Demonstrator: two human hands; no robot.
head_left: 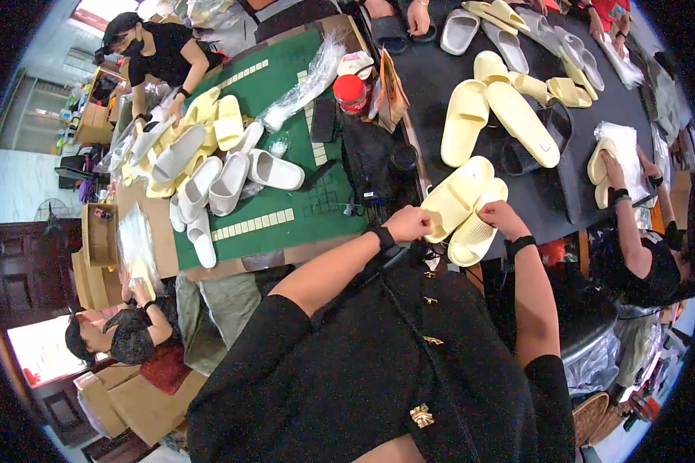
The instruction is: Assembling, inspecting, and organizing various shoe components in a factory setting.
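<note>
Right in front of me, a pair of pale yellow slide slippers lies side by side at the near edge of the dark table, one the left slipper (457, 191), the other the right slipper (473, 241). My left hand (406, 224) is closed, its fingers at the near edge of the left slipper. On the other side, my right hand (504, 221) pinches the outer edge of the right slipper. Both wrists wear dark bands. Just beyond the pair lie more yellow slippers, a left one (465, 123) and a longer one (521, 123) turned sole up, partly over a black slipper (517, 158).
A red-lidded jar (350, 93) stands by an orange packet (390, 96). Left, grey and yellow slippers (228, 185) pile on a green mat (301, 208) near clear plastic bags (309, 85). Co-workers (158, 62) handle slippers around the tables; another person's hands (618, 166) hold yellow slippers at right.
</note>
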